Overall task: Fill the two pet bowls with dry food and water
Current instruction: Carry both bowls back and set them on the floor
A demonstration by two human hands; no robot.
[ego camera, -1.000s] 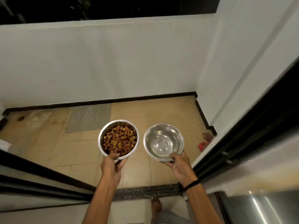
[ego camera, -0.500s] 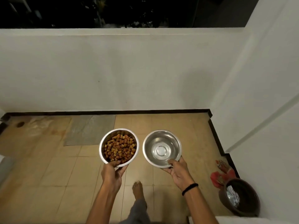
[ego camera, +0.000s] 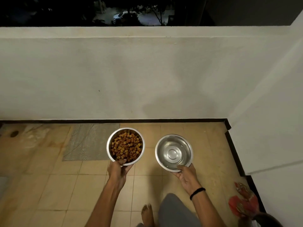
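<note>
- Left hand [ego camera: 118,171] grips the kibble-filled steel bowl [ego camera: 125,146] at its 6 o'clock rim.
- Right hand [ego camera: 186,176] pinches the water bowl [ego camera: 173,152] (shallow, clear) likewise.

The left bowl [ego camera: 125,128] is shiny silver, and the dry food [ego camera: 126,147] in it is a mix of dark brown and orange-tan cubes. The right bowl [ego camera: 173,135] is the same bright silver, with pale ring-shaped reflections on its base. The floor [ego camera: 49,185] is tan square tile crossed by a grid of lighter lines, with a dark brown spot [ego camera: 14,134] and a whitish smear [ego camera: 34,135] at far left. The mat [ego camera: 90,142] is grey with fine curved stripes. The wall [ego camera: 131,76] is off-white, the skirting [ego camera: 114,121] black. A black band [ego camera: 197,192] circles the right wrist; the trouser leg [ego camera: 173,208] is grey. A bundle [ego camera: 244,203] at lower right is red-orange and mottled.
</note>
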